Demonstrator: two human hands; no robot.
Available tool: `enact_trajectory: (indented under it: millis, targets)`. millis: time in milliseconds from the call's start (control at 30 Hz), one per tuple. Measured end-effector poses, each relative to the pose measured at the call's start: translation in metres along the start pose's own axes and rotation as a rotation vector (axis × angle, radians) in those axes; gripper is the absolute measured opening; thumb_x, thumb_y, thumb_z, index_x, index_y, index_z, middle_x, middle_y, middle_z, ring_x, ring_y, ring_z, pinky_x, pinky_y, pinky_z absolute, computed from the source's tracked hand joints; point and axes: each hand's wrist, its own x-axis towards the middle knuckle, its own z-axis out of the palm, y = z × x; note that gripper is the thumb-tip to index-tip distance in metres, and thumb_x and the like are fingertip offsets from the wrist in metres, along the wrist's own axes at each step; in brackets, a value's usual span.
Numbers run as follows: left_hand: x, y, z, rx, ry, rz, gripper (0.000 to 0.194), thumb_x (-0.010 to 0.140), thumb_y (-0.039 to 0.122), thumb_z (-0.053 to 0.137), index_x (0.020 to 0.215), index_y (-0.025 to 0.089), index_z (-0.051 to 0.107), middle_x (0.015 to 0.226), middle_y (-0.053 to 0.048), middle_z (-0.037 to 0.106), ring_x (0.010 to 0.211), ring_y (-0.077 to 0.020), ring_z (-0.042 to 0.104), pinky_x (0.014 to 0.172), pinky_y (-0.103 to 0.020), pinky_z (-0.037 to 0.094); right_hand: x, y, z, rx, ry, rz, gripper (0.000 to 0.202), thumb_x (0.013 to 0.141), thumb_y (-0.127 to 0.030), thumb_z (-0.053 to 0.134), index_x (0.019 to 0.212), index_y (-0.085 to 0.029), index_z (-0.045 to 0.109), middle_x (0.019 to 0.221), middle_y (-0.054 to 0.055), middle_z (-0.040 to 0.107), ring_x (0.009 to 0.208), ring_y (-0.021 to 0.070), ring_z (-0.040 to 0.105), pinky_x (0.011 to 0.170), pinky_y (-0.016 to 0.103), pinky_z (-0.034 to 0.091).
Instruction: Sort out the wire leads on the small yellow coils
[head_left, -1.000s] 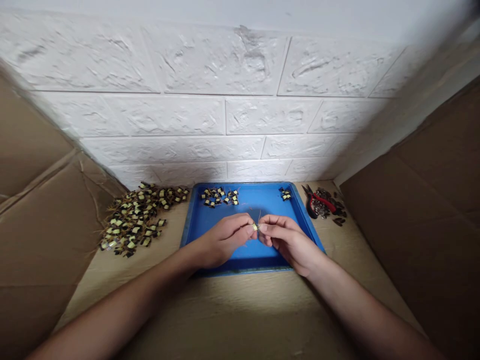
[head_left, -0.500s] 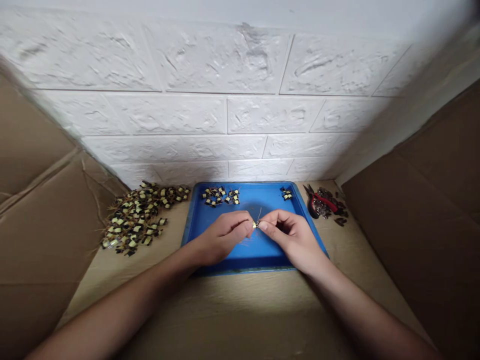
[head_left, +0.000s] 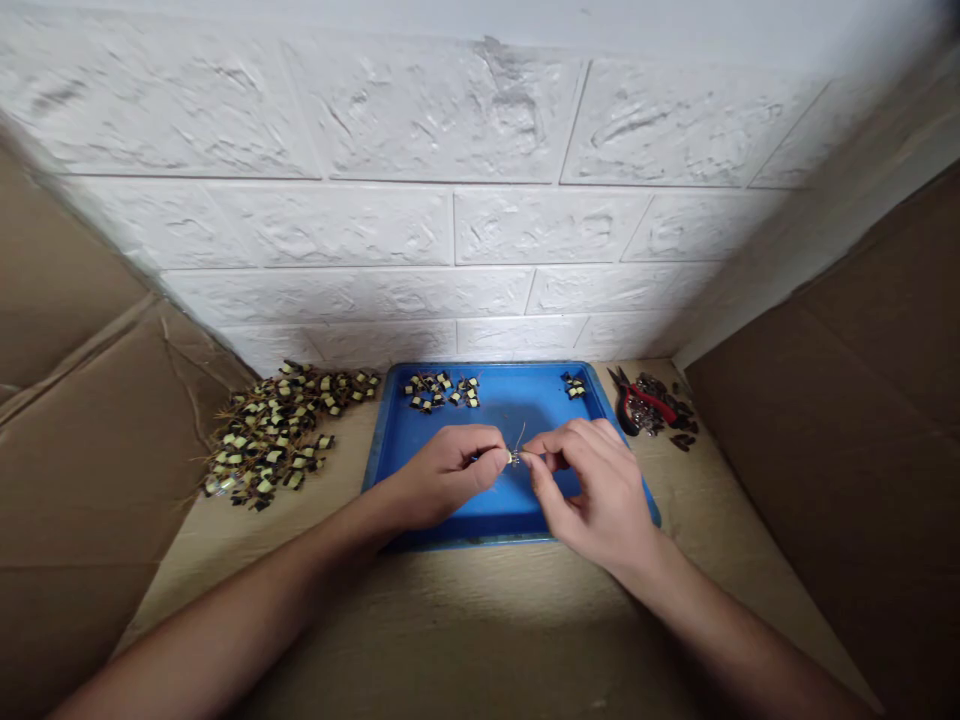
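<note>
Over the blue tray (head_left: 480, 525), my left hand (head_left: 454, 475) pinches a small transformer (head_left: 513, 457) wrapped in yellow tape, with metal pins and a thin wire (head_left: 521, 434) sticking up. Most of its body is hidden by the fingers. My right hand (head_left: 592, 490) meets it from the right, thumb and forefinger closed at the pin end on what looks like a fine wire lead. Several similar yellow and black transformers (head_left: 441, 391) lie in the tray's back left corner, and a few more (head_left: 574, 386) at its back right.
A large heap of the same parts with copper wire ends (head_left: 274, 430) covers the table left of the tray. On the right lie red-and-black handled pliers (head_left: 654, 402) among dark small pieces (head_left: 681, 440). Cardboard panels (head_left: 840, 400) flank both sides; a white brick-pattern wall (head_left: 390, 225) stands behind.
My right hand has drawn slightly right, away from my left, and its fingers are more bent. More of the transformer's pins show. My left hand has hardly moved.
</note>
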Motion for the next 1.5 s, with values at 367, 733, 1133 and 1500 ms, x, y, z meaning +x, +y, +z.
enact_trajectory:
  millis: [367,733,1133,1500]
  targets:
    - [-0.001,-0.001,0.000,-0.026,-0.011,-0.031,0.033,0.094,0.034,0.042,0.066,0.017,0.041,0.064,0.004,0.036,0.060,-0.0095,0.034,0.056,-0.024,0.027,0.004,0.000,-0.007,0.230,-0.130,0.165,0.009,0.093,-0.021,0.059,0.084,-0.022,0.061,0.075,0.002,0.060,0.072,0.0187,0.057,0.069,0.035,0.040]
    - [-0.001,-0.002,0.001,-0.108,-0.008,-0.054,0.034,0.094,0.038,0.047,0.069,0.015,0.050,0.063,0.004,0.042,0.060,-0.0094,0.037,0.056,-0.023,0.029,0.011,0.005,-0.002,0.711,-0.195,0.505,0.020,0.089,-0.038,0.070,0.081,-0.020,0.070,0.072,0.001,0.061,0.070,0.0164,0.053,0.068,0.032,0.042]
    - [-0.001,-0.009,0.002,-0.107,0.059,-0.008,0.032,0.098,0.038,0.045,0.084,0.014,0.060,0.078,-0.003,0.059,0.072,-0.0128,0.052,0.065,-0.023,0.044,0.007,0.008,0.013,1.075,-0.224,0.697,0.025,0.087,-0.042,0.072,0.081,-0.018,0.067,0.068,-0.002,0.057,0.060,0.0120,0.044,0.062,0.028,0.034]
    - [-0.002,-0.004,0.001,-0.149,0.005,-0.029,0.033,0.098,0.039,0.044,0.078,0.014,0.056,0.076,0.000,0.052,0.072,-0.0126,0.051,0.066,-0.023,0.044,0.006,0.004,0.014,1.135,-0.170,0.751,0.024,0.085,-0.039,0.074,0.077,-0.018,0.065,0.065,-0.002,0.055,0.060,0.0124,0.042,0.062,0.029,0.032]
